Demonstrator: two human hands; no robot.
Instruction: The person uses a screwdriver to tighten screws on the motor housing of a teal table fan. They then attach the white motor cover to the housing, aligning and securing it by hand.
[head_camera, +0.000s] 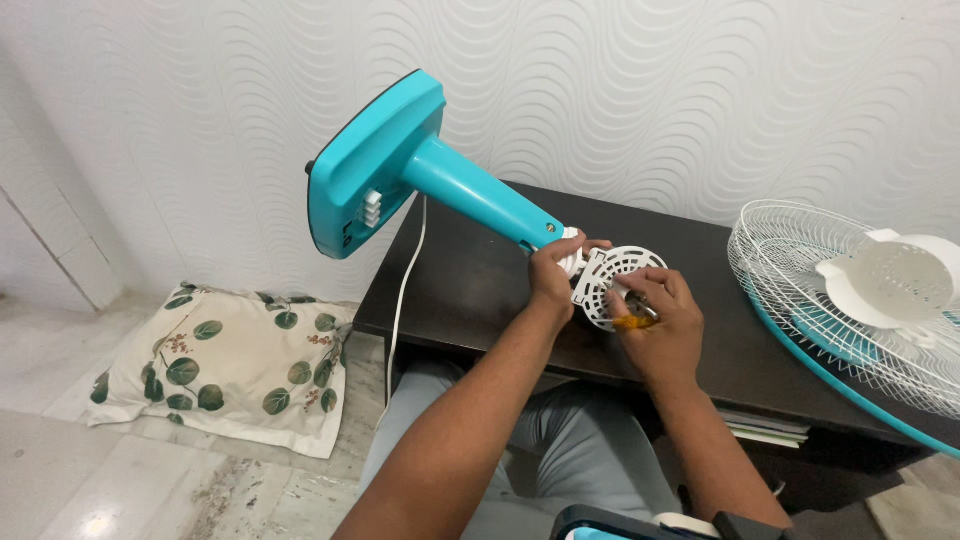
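— Dark desk (470, 290) against a wavy white wall (640, 90). Nearest the camera?

— Grey trousers, then two forearms reaching up over the desk edge. Right hand (665, 325) curled shut around a small orange-handled screwdriver (634, 322), tip hidden against the white vented motor cover (612, 285). Left hand (555, 272) just beside it, fingers clamped on the white neck where the cover meets the teal stand (470, 185).

— And beyond the fingers?

— Stand tilted up and away to the left, flat teal base (372, 165) in the air. White cord (405, 290) hanging below the left wrist. Well apart to the right of the right-hand knuckles: wire fan guard (850, 300), lying flat with a white plate on it.

— How far along?

— Guard already off. Cover apparently half-handled; whether screws are out or in, impossible to tell. Leaf-print pillow (225, 365) on the floor, far left.
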